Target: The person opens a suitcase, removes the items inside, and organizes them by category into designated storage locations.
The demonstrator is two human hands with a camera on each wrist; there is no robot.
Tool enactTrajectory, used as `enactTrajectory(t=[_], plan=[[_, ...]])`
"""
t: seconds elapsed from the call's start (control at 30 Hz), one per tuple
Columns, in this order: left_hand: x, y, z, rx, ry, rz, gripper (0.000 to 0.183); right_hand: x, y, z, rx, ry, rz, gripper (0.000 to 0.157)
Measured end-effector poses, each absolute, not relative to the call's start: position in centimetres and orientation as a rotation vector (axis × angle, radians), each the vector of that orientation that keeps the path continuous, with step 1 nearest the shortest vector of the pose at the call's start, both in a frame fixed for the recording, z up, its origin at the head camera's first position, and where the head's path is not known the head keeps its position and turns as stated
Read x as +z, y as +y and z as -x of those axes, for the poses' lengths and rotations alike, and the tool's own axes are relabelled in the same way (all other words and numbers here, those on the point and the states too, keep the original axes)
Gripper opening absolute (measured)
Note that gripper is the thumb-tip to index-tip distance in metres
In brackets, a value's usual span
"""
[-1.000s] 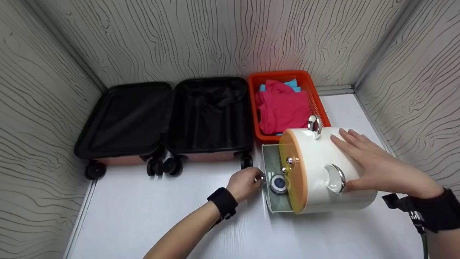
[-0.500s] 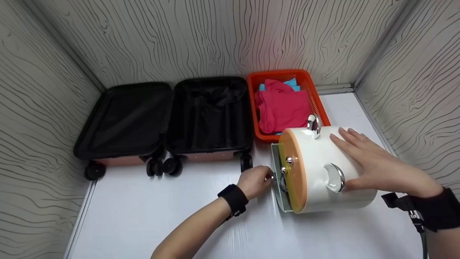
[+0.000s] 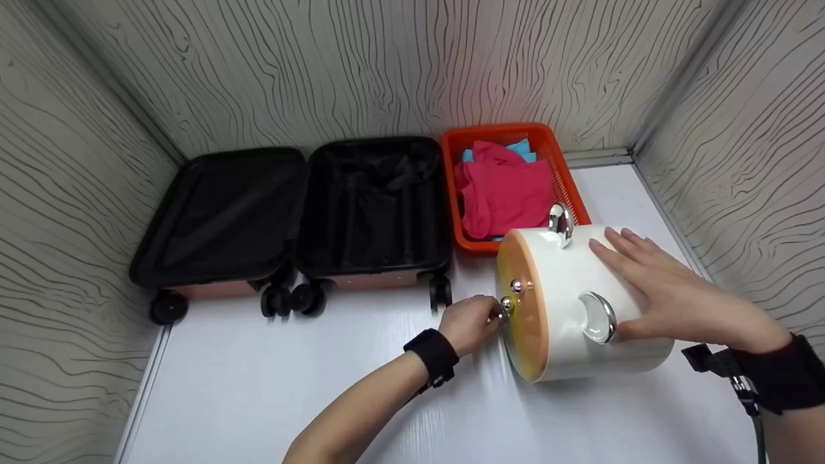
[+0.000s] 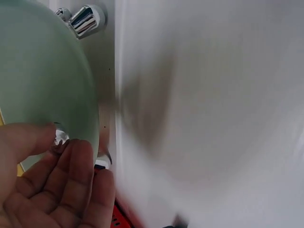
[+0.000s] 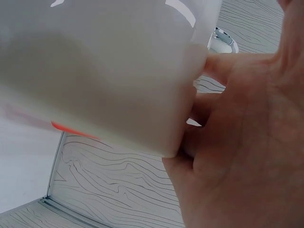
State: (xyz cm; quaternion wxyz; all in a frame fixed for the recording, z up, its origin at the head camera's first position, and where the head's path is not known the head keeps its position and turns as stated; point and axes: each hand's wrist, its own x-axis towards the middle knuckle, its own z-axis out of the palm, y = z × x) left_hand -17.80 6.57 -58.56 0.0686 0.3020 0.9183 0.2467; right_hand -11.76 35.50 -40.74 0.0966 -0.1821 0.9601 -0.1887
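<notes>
A white rounded storage box [image 3: 586, 283] with an orange-and-yellow front and chrome trim stands at the right in the head view. At its lower drawer, my left hand [image 3: 470, 322] pinches a small chrome knob [image 4: 61, 135] between thumb and fingers. That pale green drawer front [image 4: 52, 71] appears flush with the box face in the head view. The round item seen in the drawer earlier is hidden now. My right hand [image 3: 670, 290] rests on the top of the white box with its fingers spread, near the curved chrome piece [image 3: 599, 317].
An orange basket [image 3: 572, 187] holding pink and blue folded cloths stands behind the box. To its left lies an opened suitcase [image 3: 380, 212] with black lining and black wheels [image 3: 308, 299]. Patterned panels [image 3: 361, 64] wall the white table [image 3: 271, 386].
My left hand has moved right, pushing the lower drawer from well out to flush with the box face, covering the round item inside. The right hand keeps its place on the box.
</notes>
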Motion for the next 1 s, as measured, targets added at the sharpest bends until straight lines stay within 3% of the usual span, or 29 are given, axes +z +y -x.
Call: enactTrajectory(t=[0.3,0.47,0.6,0.8,1.0], plan=[[-58.9,6.3,17.7,0.809,2.713,-0.871,0.009,-41.0,35.5,11.7,-0.572,2.875,0.583,0.125],[-57.9,5.2,17.5,0.728,2.691,-0.926,0.025,-40.8,35.6,11.8,-0.557,2.854,0.567,0.125],[-55.9,3.4,17.5,0.627,2.745,-0.997,0.036,-40.3,35.8,12.1,-0.552,2.824,0.578,0.114],[-52.1,0.0,19.0,0.485,2.879,-1.11,0.038,-39.1,36.1,12.8,-0.551,2.797,0.588,0.088],[-49.5,-4.2,22.3,0.356,3.124,-1.08,0.042,-37.7,35.1,14.0,-0.533,2.767,0.489,0.085]])
